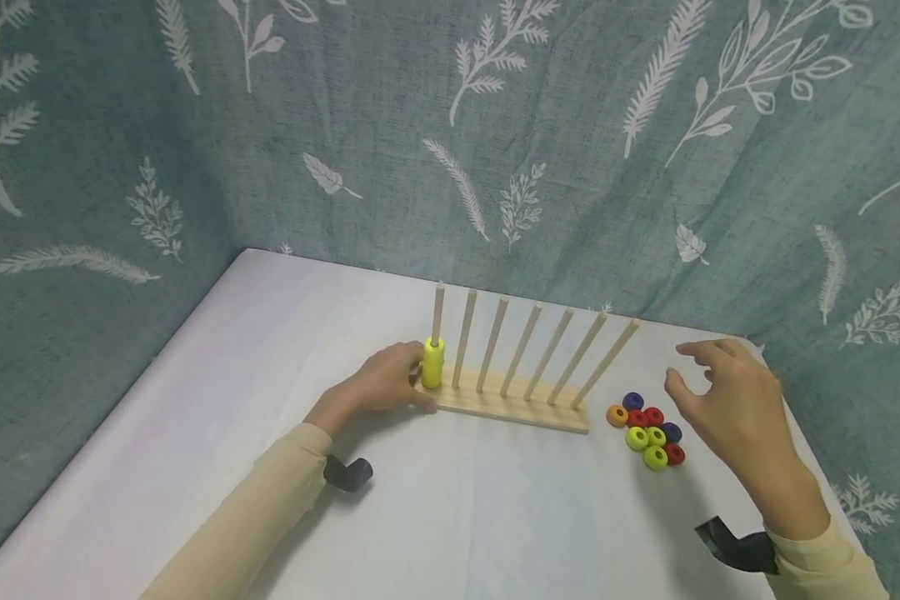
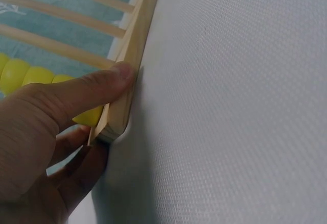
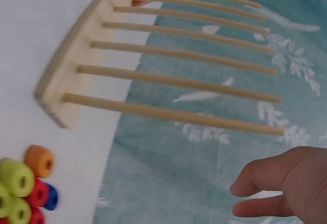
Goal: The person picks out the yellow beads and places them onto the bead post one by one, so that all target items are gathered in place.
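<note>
A wooden peg rack (image 1: 512, 410) stands on the table, with a row of upright pegs along its base. Yellow beads (image 1: 432, 363) are stacked on the leftmost peg. My left hand (image 1: 384, 377) grips the left end of the base; in the left wrist view the thumb (image 2: 110, 81) lies along its front edge and the other fingers are behind. My right hand (image 1: 742, 400) is raised on the right with nothing in it, thumb and fingers apart and loosely bent. Close to its left lie loose beads: orange (image 1: 617, 416), blue (image 1: 633, 402), red (image 1: 674, 454) and yellow-green (image 1: 655, 457).
A white cloth covers the table (image 1: 420, 517). Blue-green leaf-patterned curtains (image 1: 390, 167) hang along the back and both sides. Dark wrist straps (image 1: 742, 550) jut out from both sleeves.
</note>
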Motion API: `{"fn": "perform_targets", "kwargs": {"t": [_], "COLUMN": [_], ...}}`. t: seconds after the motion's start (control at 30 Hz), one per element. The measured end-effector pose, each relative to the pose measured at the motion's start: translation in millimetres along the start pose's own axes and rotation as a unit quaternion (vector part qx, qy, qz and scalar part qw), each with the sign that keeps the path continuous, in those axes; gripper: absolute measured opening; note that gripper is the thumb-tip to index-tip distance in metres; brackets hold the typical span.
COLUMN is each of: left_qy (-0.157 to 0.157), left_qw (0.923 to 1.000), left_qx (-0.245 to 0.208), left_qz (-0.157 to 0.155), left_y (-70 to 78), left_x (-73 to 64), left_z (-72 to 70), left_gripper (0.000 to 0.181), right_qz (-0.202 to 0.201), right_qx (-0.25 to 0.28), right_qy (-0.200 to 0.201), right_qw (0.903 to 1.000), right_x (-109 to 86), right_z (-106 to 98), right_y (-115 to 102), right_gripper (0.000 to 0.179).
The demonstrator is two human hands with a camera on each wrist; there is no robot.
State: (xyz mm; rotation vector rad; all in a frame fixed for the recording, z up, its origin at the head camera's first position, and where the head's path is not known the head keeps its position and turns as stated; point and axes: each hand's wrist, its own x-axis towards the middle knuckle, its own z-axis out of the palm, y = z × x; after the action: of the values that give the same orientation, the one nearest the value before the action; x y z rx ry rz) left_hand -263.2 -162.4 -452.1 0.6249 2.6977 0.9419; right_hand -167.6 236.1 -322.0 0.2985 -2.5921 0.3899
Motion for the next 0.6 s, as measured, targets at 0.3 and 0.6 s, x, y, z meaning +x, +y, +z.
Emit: {"fn": "perform_targets", "kwargs": {"t": [0.3, 0.6], "left_qy": [-0.001, -0.001], "left_qw": [1.0, 1.0], "left_qx": [0.002, 0.002], "left_qz": [0.004, 0.0], "left_y": [-1.4, -1.1], "left_x": [0.0, 0.0], "left_z": [1.0, 0.0], "left_gripper": [0.052, 0.053], "right_qz": [0.056, 0.112], "right_qx": [-0.009, -0.014], "right_qy": [-0.049, -0.111], "right_qw": [0.9972, 0.9875], "right_x": [-33.9, -57.9], "right_z": [22.0, 36.9], "right_y": [16.4, 25.8], "right_gripper": [0.031, 0.031]}}
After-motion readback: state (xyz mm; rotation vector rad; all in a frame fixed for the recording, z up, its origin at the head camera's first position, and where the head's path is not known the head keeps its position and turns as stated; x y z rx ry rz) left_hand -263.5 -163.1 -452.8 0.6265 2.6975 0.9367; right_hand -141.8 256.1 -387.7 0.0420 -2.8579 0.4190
